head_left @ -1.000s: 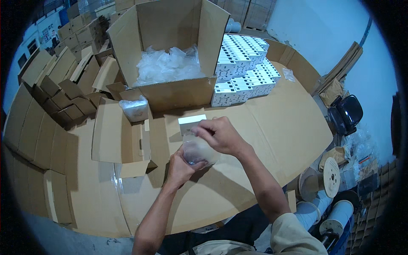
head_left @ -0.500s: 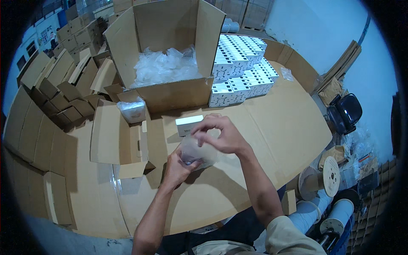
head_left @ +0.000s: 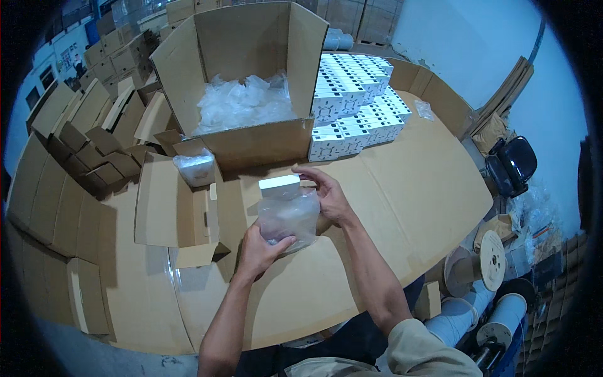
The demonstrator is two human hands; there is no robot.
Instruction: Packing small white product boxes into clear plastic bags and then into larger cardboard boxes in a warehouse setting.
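Note:
My left hand (head_left: 260,252) grips the lower left of a clear, cloudy plastic bag (head_left: 289,217), its thumb across the front. Just behind the bag's upper edge stands a small white box (head_left: 279,183), partly covered by the bag. My right hand (head_left: 330,196) is at the bag's upper right side with its fingers apart, the index finger stretched toward the white box. Whether its thumb touches the bag is hard to make out. To the left, an open cardboard carton (head_left: 157,213) has a plastic-wrapped item (head_left: 196,168) at its far end.
A large open carton (head_left: 251,147) full of clear plastic bags (head_left: 245,103) stands at the back. Stacked white printed boxes (head_left: 358,119) sit right of it. Open brown cartons (head_left: 50,213) line the left side. A chair (head_left: 512,166) and cable spools (head_left: 491,261) are off the table's right edge.
My right hand has moved from above the bag to its right side, and its fingers have spread. The bag now stands flatter and more upright in my left hand, in front of the white box.

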